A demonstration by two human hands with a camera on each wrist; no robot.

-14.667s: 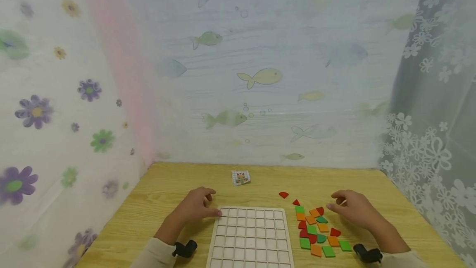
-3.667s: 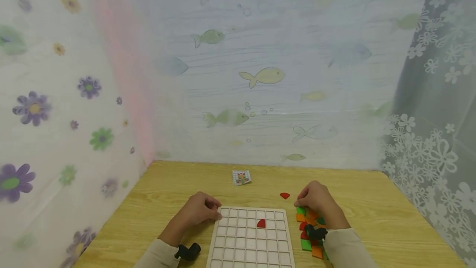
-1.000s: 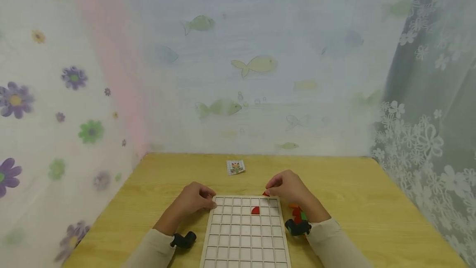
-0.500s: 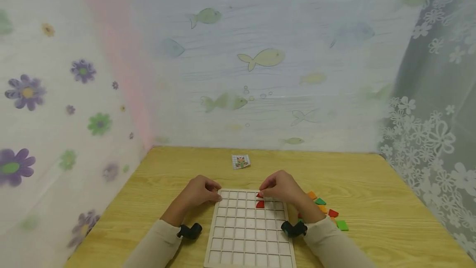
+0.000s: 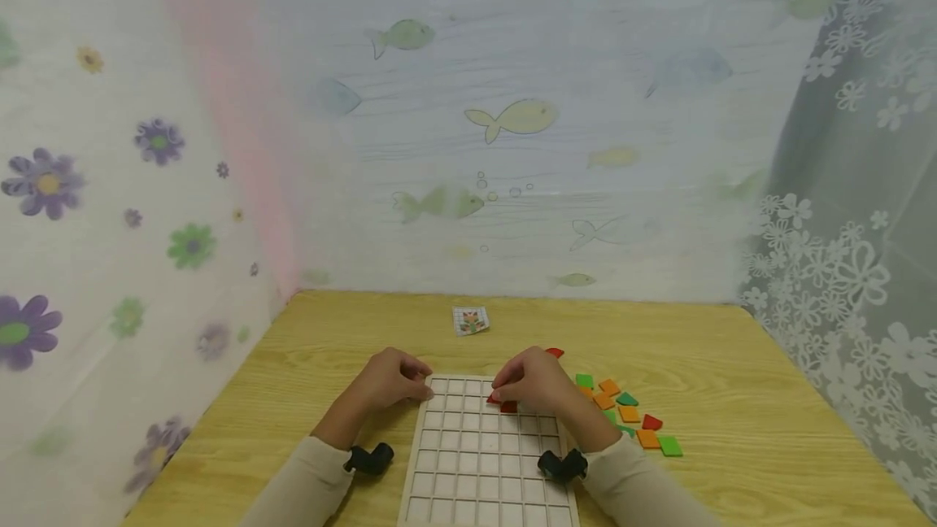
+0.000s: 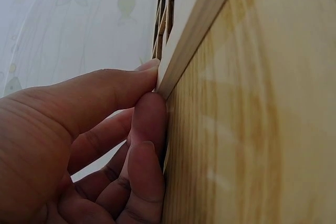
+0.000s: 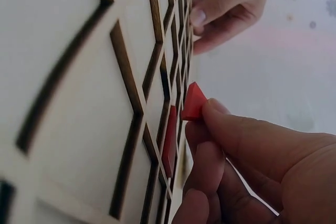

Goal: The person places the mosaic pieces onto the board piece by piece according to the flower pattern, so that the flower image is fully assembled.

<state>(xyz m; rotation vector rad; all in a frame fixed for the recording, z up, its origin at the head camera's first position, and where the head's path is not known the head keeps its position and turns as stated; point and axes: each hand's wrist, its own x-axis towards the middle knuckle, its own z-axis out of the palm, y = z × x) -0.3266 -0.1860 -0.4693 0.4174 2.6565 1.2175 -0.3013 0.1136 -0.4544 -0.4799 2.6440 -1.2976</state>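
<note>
A pale wooden grid board [image 5: 466, 463] lies on the table in front of me. My left hand [image 5: 388, 381] grips its far left corner, thumb on the top edge and index finger against the side in the left wrist view. Between thumb and fingertips, my right hand [image 5: 538, 385] pinches a red triangular tile [image 7: 195, 102], close over the board's far rows. Beside it, a red rounded-edge tile [image 7: 169, 142] sits in one grid cell. In the head view the right hand partly covers the board's far right corner.
Right of the board lie several loose green, orange and red tiles, among them an orange square [image 5: 628, 414]. Another red tile [image 5: 556, 352] shows just behind the right hand. A small card with a coloured pattern [image 5: 471, 320] lies farther back on the wooden table [image 5: 351, 324].
Since a second ago, my right hand has carried the red triangle from beyond the board's far edge leftward and in over the grid. The left hand keeps its grip on the corner.
</note>
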